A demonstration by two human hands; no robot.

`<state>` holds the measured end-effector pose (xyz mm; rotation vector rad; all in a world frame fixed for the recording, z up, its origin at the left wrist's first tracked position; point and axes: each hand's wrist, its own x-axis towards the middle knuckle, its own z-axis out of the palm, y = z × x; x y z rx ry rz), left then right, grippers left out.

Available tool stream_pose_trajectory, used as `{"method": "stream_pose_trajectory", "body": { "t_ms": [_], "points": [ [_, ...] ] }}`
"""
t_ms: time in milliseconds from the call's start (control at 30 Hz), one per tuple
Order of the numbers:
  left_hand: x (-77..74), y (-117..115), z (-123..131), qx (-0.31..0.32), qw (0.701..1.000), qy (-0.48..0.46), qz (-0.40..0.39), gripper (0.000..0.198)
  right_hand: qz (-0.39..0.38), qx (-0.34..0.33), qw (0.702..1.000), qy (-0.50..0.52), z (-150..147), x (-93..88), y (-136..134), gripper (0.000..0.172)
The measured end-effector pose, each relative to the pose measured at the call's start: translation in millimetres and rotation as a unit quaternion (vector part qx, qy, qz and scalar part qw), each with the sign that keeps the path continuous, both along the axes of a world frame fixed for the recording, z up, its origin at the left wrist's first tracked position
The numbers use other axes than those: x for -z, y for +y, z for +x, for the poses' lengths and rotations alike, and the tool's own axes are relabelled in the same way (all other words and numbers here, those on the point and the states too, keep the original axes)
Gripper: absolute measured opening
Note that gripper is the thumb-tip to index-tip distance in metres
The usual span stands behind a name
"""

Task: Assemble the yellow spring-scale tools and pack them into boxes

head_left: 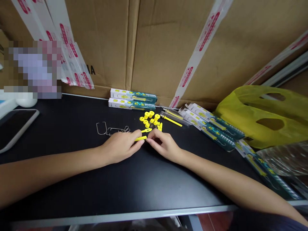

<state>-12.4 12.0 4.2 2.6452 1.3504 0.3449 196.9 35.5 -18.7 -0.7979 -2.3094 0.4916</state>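
Observation:
My left hand [122,146] is closed around a yellow plastic rod [141,138], whose end sticks out past the fingertips to the right. Thumb and forefinger of my right hand [165,144] are pinched together right at that rod's end; whatever they hold is too small or hidden to make out. Just beyond the hands lie yellow plastic caps [146,115], small dark springs [154,125] and another yellow rod [146,130]. Bent wire hooks [102,128] lie beyond my left hand. Farther right, a yellow rod [172,120] rests beside clear plastic tubes [179,116].
Two printed boxes [132,104] lie at the back against a taped cardboard carton [158,48]. More such boxes [211,128] lie at right, by a yellow plastic bag [231,106] and clear plastic wrap [286,157]. A phone [19,128] sits at the left of the black table [125,192].

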Motion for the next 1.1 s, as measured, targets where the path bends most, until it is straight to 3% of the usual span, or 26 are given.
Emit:
{"method": "stream_pose_trajectory", "body": {
  "t_ms": [333, 667, 867, 1100],
  "points": [
    [-5.7, -1, 0, -0.010, 0.999, 0.023, -0.034, 0.021, -0.010, -0.002, 1.000, 0.028, -2, -1.5, 0, 0.014],
    [-4.8, 5, -2, 0.029, 0.988, -0.069, -0.137, 0.022, -0.040, -0.010, 0.999, 0.012, 0, 2.8, 3, 0.017],
    [-5.5, 4, -2, 0.035, 0.992, -0.036, -0.119, 0.023, -0.055, -0.022, 0.998, -0.017, 0, -1.7, 4, 0.019],
    [-7.6, 2, -2, 0.020, 0.996, 0.021, -0.086, 0.021, -0.003, -0.067, 0.992, -0.105, 1, -7.8, 6, 0.018]
  ]
}}
